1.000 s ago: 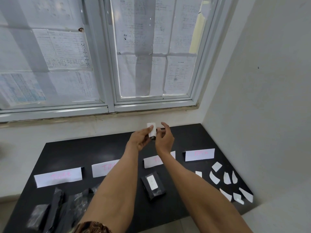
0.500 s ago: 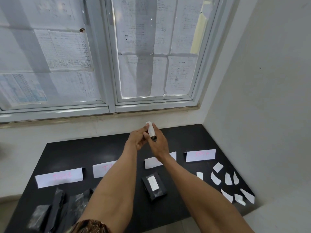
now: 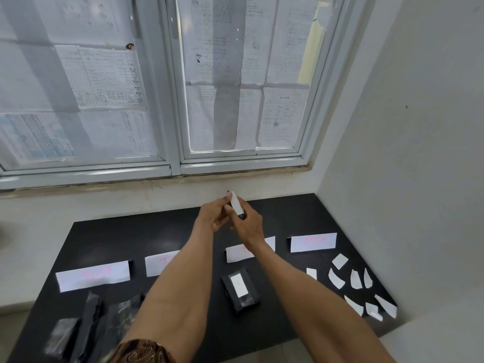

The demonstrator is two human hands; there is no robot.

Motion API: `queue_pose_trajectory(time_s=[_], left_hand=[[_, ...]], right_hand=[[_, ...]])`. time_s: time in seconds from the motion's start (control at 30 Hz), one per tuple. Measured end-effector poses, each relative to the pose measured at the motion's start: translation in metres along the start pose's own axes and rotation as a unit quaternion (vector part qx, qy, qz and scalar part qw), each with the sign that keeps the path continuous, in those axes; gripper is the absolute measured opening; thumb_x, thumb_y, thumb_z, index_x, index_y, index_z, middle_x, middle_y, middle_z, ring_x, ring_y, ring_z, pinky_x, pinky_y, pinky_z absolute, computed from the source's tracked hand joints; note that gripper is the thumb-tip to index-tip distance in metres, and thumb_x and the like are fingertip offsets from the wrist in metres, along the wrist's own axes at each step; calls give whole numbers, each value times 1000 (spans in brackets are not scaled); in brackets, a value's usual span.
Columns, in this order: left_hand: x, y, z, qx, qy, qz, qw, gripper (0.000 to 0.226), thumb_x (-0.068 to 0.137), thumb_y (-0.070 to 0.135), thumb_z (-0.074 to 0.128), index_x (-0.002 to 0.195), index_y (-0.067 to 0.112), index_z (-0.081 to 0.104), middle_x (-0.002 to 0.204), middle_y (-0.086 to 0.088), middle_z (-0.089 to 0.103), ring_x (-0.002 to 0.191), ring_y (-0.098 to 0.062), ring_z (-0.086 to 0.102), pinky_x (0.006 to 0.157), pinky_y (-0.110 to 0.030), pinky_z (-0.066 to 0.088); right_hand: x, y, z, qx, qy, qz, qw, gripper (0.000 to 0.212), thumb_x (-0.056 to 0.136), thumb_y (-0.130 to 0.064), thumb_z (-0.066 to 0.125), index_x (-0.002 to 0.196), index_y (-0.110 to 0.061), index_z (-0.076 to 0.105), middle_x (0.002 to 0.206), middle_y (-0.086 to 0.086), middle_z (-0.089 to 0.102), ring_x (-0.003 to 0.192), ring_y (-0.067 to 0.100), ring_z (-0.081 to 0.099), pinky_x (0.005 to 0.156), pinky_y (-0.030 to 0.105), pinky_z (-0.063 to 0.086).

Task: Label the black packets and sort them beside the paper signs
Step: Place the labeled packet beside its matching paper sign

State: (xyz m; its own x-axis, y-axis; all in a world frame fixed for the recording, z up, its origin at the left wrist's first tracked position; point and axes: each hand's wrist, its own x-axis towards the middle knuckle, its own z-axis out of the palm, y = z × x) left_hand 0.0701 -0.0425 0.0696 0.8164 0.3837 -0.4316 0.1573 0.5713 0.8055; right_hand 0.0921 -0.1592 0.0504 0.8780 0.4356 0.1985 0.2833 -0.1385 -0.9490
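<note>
Above the far middle of the black table (image 3: 125,234), both hands meet around a small black packet (image 3: 241,215) with a white label (image 3: 235,203) on it, seen nearly edge-on. My left hand (image 3: 212,217) pinches it from the left. From the right, my right hand (image 3: 250,227) curls its fingers around it. A labelled black packet (image 3: 241,288) lies on the table in front of the third paper sign (image 3: 237,254). The other signs (image 3: 93,275), (image 3: 157,263), (image 3: 313,242) stand in a row with pink writing. Several unlabelled black packets (image 3: 86,320) lie at the near left.
Several loose white labels (image 3: 356,280) are spread over the table's right end, close to the grey wall (image 3: 408,179). A window (image 3: 235,100) covered with printed sheets rises behind the table. The table's near edge runs under my forearms.
The hands have drawn together around the packet and its label has turned from facing me to edge-on. My right hand moved from beside it to wrapping over it.
</note>
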Motion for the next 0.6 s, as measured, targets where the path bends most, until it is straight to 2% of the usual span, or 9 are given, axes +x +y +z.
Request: queue_pose_trajectory(time_s=[0.1,0.2,0.27,0.37,0.43,0.5,0.6], left_hand=[[0,2,-1,-19,-4,0,1000,31,79,27,76,98,3,68,98,-15,73,92,-26,72,85,-39,59],[-1,2,-1,-40,-21,1,999,27,83,25,73,99,4,69,104,-16,72,98,-26,70,92,-40,56],[-2,2,-1,-42,-30,4,999,24,89,24,67,104,5,68,106,-15,71,92,-23,71,84,-34,59],[-4,6,-2,-30,-40,6,999,28,94,22,61,119,10,62,108,-13,67,88,-17,66,62,-20,59],[-5,9,-4,-18,-45,13,999,26,96,20,57,122,16,58,115,-13,63,97,-21,63,63,-20,58],[-4,9,-6,-21,-36,17,999,23,96,17,56,119,16,58,117,-13,61,102,-23,63,67,-22,59],[-4,8,-9,-64,3,35,997,15,94,12,59,109,14,62,115,-14,61,106,-27,63,66,-23,61]], right_hand=[[2,-1,1,15,21,-1,1000,39,96,-45,52,127,-25,59,101,-2,70,87,15,70,68,31,62],[4,-2,1,16,34,-2,999,37,98,-39,50,128,-20,60,106,1,69,91,13,69,70,25,61],[5,-2,1,4,40,-3,999,37,99,-37,49,128,-18,59,109,1,68,94,11,67,73,21,59],[6,1,2,-8,33,2,999,36,100,-36,48,128,-15,59,107,5,69,92,17,69,75,32,61],[4,3,3,-14,29,1,999,38,99,-39,49,127,-16,59,106,3,70,91,16,69,74,34,62],[3,4,5,-28,42,-15,999,38,96,-43,53,124,-19,63,101,-2,71,87,11,70,73,25,61],[2,4,9,-29,89,-11,996,29,92,-43,61,107,-21,71,82,-7,72,73,8,71,65,23,60]])
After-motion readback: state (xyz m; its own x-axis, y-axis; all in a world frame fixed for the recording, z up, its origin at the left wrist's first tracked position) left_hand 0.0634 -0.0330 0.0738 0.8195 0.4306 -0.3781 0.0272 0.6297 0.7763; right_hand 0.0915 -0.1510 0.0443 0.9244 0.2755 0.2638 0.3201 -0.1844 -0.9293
